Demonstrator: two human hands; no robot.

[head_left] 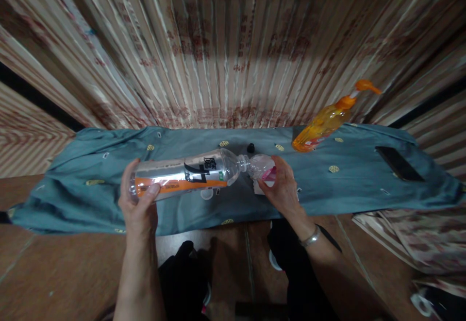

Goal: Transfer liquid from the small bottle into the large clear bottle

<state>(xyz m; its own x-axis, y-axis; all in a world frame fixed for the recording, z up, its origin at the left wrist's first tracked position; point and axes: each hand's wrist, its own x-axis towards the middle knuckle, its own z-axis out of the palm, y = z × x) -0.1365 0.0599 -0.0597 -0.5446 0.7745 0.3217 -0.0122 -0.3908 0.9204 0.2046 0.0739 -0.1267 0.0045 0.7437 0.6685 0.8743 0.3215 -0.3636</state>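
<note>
My left hand (140, 194) is wrapped round the base end of a large clear plastic bottle (174, 173) with a silver and orange label. The bottle is tipped nearly level over the cloth, its neck to the right. In my right hand (282, 185) is a smaller clear plastic bottle (259, 164) with a pink label, largely covered by the fingers. The necks of both bottles meet or nearly touch; I cannot tell which. A small black cap (251, 148) lies just behind them. Under the large bottle is a clear round lid-like piece (207, 194).
Blue-green cloth with yellow pineapples (109, 185) covers the narrow table. An orange pump bottle (322, 126) stands at the back right, and a black phone (399, 163) lies at the right. Striped curtains (225, 59) hang close behind. A whitish object (259, 189) is partly hidden below my right hand.
</note>
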